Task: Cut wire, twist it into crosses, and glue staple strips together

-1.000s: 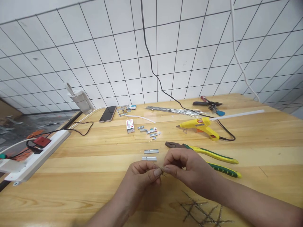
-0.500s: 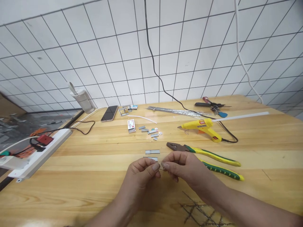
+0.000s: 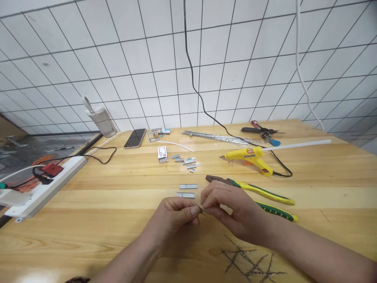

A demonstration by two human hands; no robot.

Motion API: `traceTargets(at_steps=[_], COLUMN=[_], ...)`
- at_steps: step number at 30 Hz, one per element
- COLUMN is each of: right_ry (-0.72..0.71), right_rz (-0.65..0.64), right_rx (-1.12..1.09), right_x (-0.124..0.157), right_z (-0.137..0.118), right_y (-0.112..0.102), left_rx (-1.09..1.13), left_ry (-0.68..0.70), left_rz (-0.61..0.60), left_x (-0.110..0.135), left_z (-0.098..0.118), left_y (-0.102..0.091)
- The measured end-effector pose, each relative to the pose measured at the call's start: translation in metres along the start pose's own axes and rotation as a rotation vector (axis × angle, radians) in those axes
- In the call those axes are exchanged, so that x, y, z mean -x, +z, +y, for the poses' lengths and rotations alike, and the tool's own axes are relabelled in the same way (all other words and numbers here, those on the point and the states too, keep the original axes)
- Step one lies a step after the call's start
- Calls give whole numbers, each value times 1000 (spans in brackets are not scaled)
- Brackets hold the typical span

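My left hand [image 3: 175, 215] pinches a thin wire-like piece [image 3: 204, 214] between thumb and fingers, above the wooden table. Its exact kind is too small to tell. Closed at the thumb and fingertips, my right hand [image 3: 232, 208] meets the left at this piece. Two strips of staples [image 3: 188, 186] lie just beyond my left fingers. Combination pliers [image 3: 262, 190] with green and yellow handles rest behind my right hand, which partly covers them. Below my right wrist lies a lattice of dark, crossed wire pieces [image 3: 250, 262].
A yellow glue gun [image 3: 253, 155] with a white stick lies right. Farther back are metal rods [image 3: 218, 137] and hand tools [image 3: 265, 133]. A small box [image 3: 162, 154], staple bits [image 3: 188, 161], a phone [image 3: 135, 138], a bottle [image 3: 101, 122] and a power strip [image 3: 50, 186] are around the left and middle.
My right hand has shifted and turned, its fingers now raised and more bent above the left fingertips. The view has shifted slightly, showing more of the wire lattice.
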State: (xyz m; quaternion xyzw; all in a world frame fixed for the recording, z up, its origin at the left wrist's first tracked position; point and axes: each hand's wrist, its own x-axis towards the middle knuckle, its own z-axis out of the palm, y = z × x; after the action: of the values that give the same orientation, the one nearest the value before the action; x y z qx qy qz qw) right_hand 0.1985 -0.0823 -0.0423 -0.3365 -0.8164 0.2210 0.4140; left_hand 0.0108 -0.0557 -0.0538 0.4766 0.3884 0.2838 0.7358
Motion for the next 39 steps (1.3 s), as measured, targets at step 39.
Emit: traceTargets(at_steps=[39], right_ry=[240], right_rz=[-209], right_rx=[-192], right_x=[-9], right_z=[-10], right_y=[-8], left_rx=[33], left_ry=[-52], left_rz=[-268], left_x=[-3], left_z=[0], left_y=[-13])
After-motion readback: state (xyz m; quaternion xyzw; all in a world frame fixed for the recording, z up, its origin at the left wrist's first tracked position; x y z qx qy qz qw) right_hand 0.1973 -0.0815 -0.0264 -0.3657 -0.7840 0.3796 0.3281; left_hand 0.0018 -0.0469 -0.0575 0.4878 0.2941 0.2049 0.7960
